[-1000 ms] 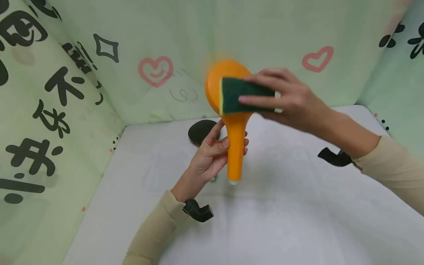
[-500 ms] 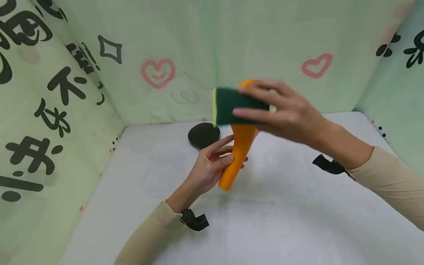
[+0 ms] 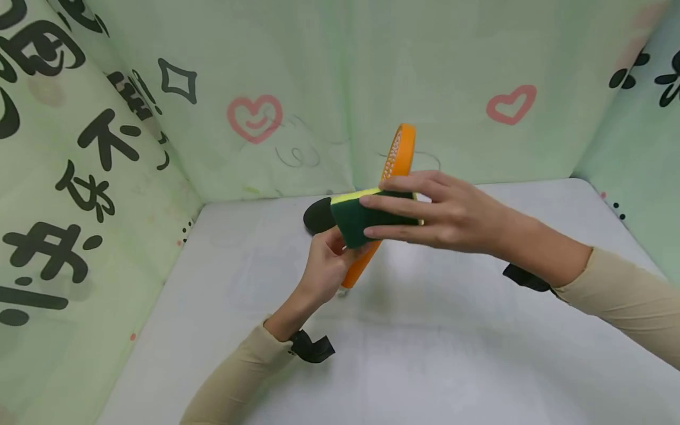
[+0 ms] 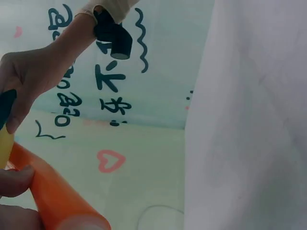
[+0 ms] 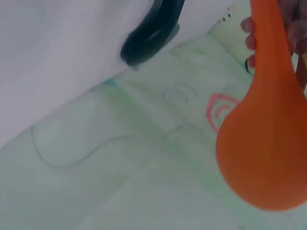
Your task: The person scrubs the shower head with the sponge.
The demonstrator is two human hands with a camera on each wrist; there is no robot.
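Observation:
An orange brush (image 3: pixel 401 147) with white studs on its head stands tilted and edge-on above the white table (image 3: pixel 457 354). My left hand (image 3: pixel 325 267) grips its handle near the lower end. My right hand (image 3: pixel 431 216) pinches a green and yellow sponge (image 3: pixel 352 222) and holds it against the handle just above my left hand. The left wrist view shows the orange handle (image 4: pixel 57 196) under my thumb, with the sponge (image 4: pixel 5 109) and right hand (image 4: pixel 36 74) above it. The right wrist view shows the brush's smooth orange back (image 5: pixel 261 143).
A black round disc (image 3: pixel 317 215) lies on the table behind my hands, also seen as the disc (image 5: pixel 153 33) in the right wrist view. Green printed cloth walls (image 3: pixel 106 147) close in the back and both sides. Black straps sit on both wrists.
The brush has turned from facing me to edge-on and tilted. My right hand has slid the sponge down from the head to the handle.

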